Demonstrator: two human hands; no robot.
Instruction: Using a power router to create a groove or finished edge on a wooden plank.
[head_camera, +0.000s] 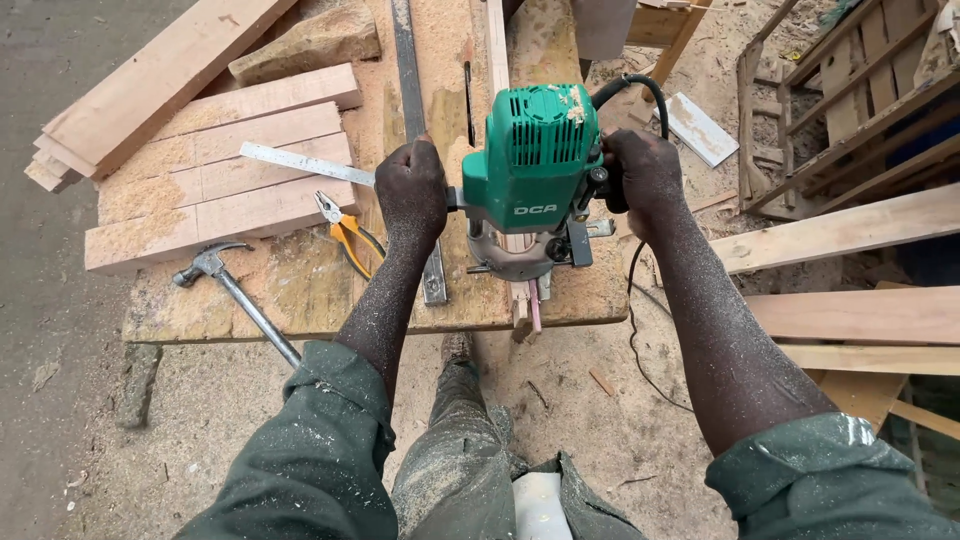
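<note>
Sleeves: dusty green cuffs (330, 400) nearest the lens, forearms flecked with sawdust
Left grip: left hand (412, 192) wrapped tight on the router's left handle
Right grip: right hand (640, 178) clamped on the right handle, by the black cord
Router: green router (535, 150) stands upright, base on a narrow wood strip (520, 290) at the tabletop (300, 290) front edge
Doing it well: judged, even two-handed pressure, base flat
Nearby: pliers (345, 228), steel ruler (300, 162), hammer (230, 285), stacked boards (230, 160) to the left

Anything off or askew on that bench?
Mostly sawdust: it coats the bench and planks. The hammer handle overhangs the front edge. Both hands, left and right, grip the green router.
</note>
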